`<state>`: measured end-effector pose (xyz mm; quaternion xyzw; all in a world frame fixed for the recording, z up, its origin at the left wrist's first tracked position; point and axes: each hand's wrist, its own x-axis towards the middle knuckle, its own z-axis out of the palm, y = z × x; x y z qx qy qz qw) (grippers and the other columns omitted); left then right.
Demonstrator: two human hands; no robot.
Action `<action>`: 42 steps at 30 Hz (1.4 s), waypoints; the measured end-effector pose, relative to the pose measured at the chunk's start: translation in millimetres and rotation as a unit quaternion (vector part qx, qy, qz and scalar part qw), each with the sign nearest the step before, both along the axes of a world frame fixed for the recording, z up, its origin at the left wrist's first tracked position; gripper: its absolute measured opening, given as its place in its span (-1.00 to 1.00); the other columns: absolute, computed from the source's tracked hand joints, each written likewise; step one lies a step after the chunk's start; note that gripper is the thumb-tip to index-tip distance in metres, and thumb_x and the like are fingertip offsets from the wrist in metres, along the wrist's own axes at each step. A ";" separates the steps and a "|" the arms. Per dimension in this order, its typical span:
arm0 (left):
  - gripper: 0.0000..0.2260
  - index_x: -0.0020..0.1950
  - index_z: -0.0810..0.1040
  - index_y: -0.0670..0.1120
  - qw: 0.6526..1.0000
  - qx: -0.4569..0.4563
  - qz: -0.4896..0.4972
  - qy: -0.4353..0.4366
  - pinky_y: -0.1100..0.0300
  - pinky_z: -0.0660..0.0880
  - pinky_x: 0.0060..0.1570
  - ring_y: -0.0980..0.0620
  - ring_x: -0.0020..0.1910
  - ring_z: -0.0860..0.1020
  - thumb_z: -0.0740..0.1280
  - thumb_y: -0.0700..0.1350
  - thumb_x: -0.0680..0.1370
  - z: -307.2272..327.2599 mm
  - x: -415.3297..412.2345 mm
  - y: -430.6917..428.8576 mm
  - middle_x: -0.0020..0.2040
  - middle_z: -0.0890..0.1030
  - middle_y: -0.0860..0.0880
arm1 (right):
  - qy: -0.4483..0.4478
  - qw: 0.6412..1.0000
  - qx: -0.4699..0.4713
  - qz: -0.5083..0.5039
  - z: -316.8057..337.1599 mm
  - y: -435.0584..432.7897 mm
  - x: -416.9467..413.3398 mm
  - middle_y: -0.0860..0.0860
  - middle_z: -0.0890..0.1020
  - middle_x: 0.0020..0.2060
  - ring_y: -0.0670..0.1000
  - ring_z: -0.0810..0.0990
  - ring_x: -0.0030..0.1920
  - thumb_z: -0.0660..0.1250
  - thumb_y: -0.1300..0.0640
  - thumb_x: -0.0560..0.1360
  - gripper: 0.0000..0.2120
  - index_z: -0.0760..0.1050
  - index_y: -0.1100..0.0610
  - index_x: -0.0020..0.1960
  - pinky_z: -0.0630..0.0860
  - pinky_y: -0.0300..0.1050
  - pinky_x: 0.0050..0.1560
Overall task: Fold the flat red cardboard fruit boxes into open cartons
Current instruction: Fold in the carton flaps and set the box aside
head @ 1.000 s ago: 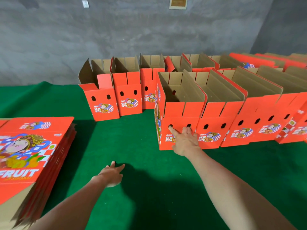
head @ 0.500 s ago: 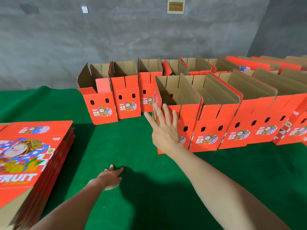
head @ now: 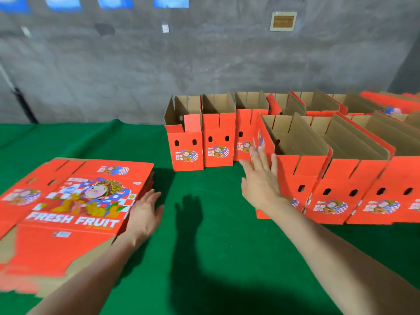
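A stack of flat red fruit boxes (head: 75, 205) printed "FRESH FRUIT" lies on the green cloth at the left. My left hand (head: 145, 212) is open with its fingers at the stack's right edge. Whether it touches the edge I cannot tell. My right hand (head: 261, 180) is open and raised, fingers spread, in front of the left corner of the nearest folded carton (head: 297, 169). That carton stands open at the top, first in a row of folded cartons (head: 354, 185) running to the right.
Three narrower folded cartons (head: 204, 142) stand further back in the middle, with more behind them toward the right. Green cloth (head: 216, 246) covers the surface between the stack and the cartons. A grey concrete wall (head: 204, 64) closes the back.
My right hand lifted off the front of the nearest carton and drew back to the left. My left hand reached toward the flat stack. The view swung left.
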<state>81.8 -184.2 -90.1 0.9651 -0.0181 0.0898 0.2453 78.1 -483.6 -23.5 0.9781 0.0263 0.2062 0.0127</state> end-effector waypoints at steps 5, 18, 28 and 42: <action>-0.45 0.54 0.12 -0.10 0.973 0.053 0.214 0.071 -0.23 -0.06 0.43 -0.11 0.55 -0.04 0.17 0.06 0.60 -1.6 -14.0 127.3 0.58 0.00 -0.09 | 0.067 0.990 0.091 0.082 -23.4 60.4 -28.5 0.07 0.11 0.54 0.05 -0.05 0.55 0.19 0.07 0.57 -0.55 0.29 0.04 0.45 -0.34 0.06 0.47; -0.51 0.43 0.40 0.00 0.986 0.149 0.077 -0.003 -0.11 0.31 0.29 -0.21 0.32 0.38 0.32 0.10 0.52 -38.7 -93.5 108.7 0.34 0.41 -0.18 | 0.270 0.928 0.242 0.081 -86.8 167.3 -68.1 0.05 0.45 0.33 0.05 0.40 0.34 0.22 0.10 0.57 -0.60 0.35 0.14 0.39 0.26 -0.16 0.34; -0.44 0.54 0.04 0.19 0.982 0.115 -0.036 0.142 -0.08 -0.13 0.47 0.02 0.55 -0.15 0.18 0.16 0.59 -41.7 -102.0 139.8 0.57 -0.11 0.12 | 0.330 0.742 0.580 -0.069 -87.7 195.1 -79.5 0.14 0.66 -0.11 0.08 0.66 -0.17 0.17 0.17 0.61 -0.82 0.50 0.22 -0.04 0.56 -0.08 -0.16; -0.60 0.34 0.49 0.13 0.943 0.060 -0.304 0.125 0.39 0.39 0.19 0.23 0.15 0.52 0.23 0.19 0.53 155.5 -136.4 104.4 0.24 0.57 0.17 | 0.237 0.697 0.635 -0.235 12.6 70.1 -87.3 0.24 0.47 0.29 0.18 0.49 0.26 0.21 -0.01 0.61 -0.49 0.31 0.36 0.38 0.39 -0.02 0.22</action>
